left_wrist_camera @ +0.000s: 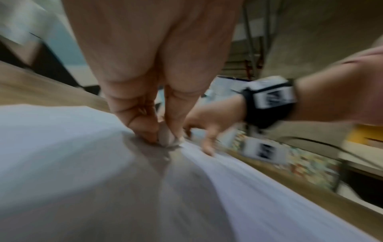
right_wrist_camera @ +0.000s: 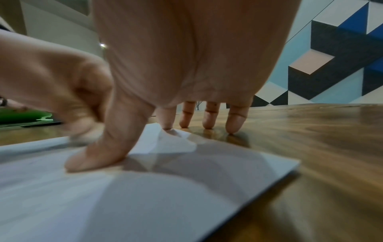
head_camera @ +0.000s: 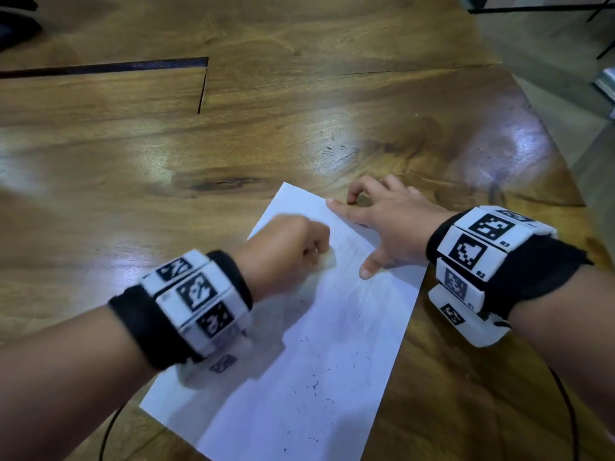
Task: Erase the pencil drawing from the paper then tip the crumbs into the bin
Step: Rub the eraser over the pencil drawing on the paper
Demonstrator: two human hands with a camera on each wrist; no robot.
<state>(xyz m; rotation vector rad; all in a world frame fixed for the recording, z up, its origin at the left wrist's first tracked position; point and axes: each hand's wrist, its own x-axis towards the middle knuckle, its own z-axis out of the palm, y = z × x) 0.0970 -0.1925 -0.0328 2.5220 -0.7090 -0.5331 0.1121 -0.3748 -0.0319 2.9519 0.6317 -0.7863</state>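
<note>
A white sheet of paper (head_camera: 316, 344) lies at an angle on the wooden table (head_camera: 233, 144), with faint pencil marks near its top and dark eraser crumbs (head_camera: 316, 385) scattered over its lower half. My left hand (head_camera: 293, 251) is curled and pinches a small white eraser (left_wrist_camera: 165, 137), pressing it onto the paper's upper part. My right hand (head_camera: 382, 224) is spread flat: its thumb (right_wrist_camera: 97, 152) and index fingertip press the paper's right edge, the other fingertips (right_wrist_camera: 209, 119) rest on the wood. No bin is in view.
The table's right edge (head_camera: 545, 134) runs diagonally, with floor beyond it. A dark groove (head_camera: 133, 64) is cut into the tabletop at the far left. Thin black cables (head_camera: 565, 394) trail from both wristbands near the table's front.
</note>
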